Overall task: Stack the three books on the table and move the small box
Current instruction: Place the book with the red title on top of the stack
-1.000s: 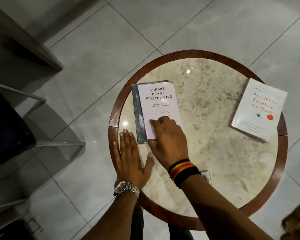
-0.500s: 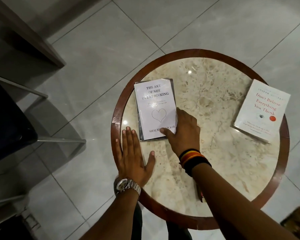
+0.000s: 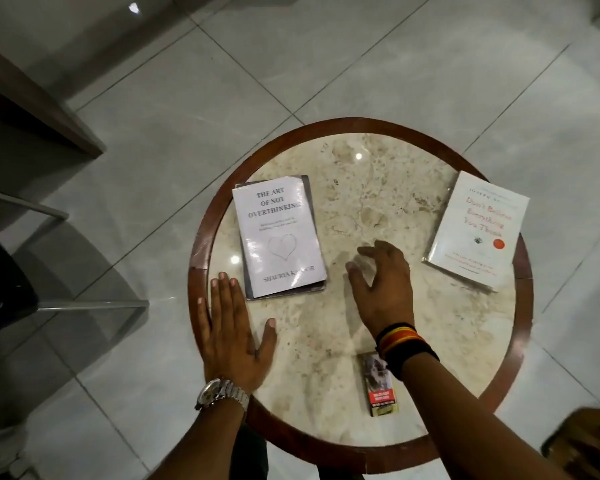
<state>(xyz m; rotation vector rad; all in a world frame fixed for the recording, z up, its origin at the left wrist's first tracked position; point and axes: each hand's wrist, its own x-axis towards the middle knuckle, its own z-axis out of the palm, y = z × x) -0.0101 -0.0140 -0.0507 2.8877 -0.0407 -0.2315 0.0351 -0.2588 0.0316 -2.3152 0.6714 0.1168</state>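
A white book with a heart on its cover [image 3: 278, 237] lies on top of a dark grey book [image 3: 307, 188] at the left of the round marble table [image 3: 378, 188]. A second white book with red lettering [image 3: 478, 230] lies at the right edge. The small box [image 3: 380, 386] sits near the front edge, partly under my right wrist. My left hand [image 3: 232, 330] rests flat on the table's left rim. My right hand [image 3: 381, 282] hovers over the table's middle, fingers spread, holding nothing.
The table has a brown wooden rim [image 3: 201, 244]. A dark chair with metal legs [image 3: 11, 282] stands at the left on the tiled floor. A wooden furniture edge [image 3: 39, 109] is at the upper left. A brown object [image 3: 586, 441] shows at the lower right corner.
My right hand has let go of the heart-cover book and moved right, away from the stack. The left hand has stayed flat. The small box has come into view.
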